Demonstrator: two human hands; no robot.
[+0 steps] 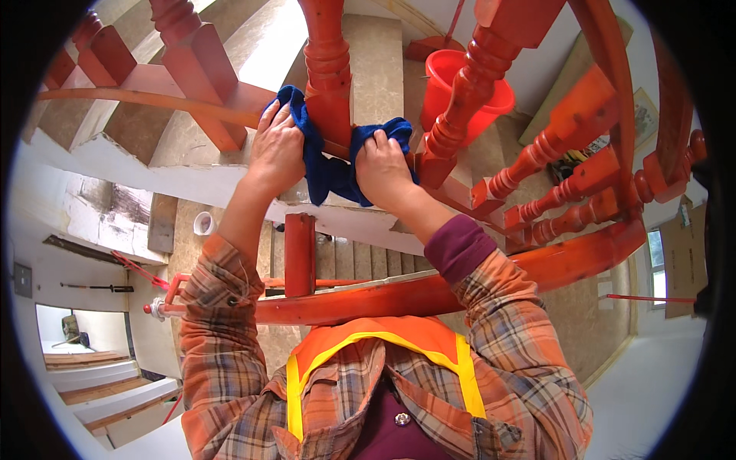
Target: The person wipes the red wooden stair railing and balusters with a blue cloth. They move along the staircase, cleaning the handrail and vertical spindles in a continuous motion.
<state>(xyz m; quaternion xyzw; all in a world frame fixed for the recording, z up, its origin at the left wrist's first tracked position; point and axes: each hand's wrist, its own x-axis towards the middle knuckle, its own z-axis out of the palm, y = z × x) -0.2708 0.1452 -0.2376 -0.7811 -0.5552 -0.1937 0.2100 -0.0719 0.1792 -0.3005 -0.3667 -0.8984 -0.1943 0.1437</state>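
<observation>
A blue cloth (330,179) stretches between my two hands in front of the square foot of a red turned wooden baluster (329,112). My left hand (277,152) presses one end of it onto the bottom rail (190,106), left of that foot, fingers bent over the fabric. Bunched under the curled fingers of my right hand (384,168) is the other end, on the rail just right of the foot. The cloth's middle hangs down over the rail's near side and hides part of it.
Beyond the balusters, a red plastic bucket (441,77) stands on the stairs near a red dustpan (431,46). A curved red handrail (368,300) passes between my chest and the balusters. A stairwell (356,259) drops below my forearms. A small white cup (204,223) sits lower left.
</observation>
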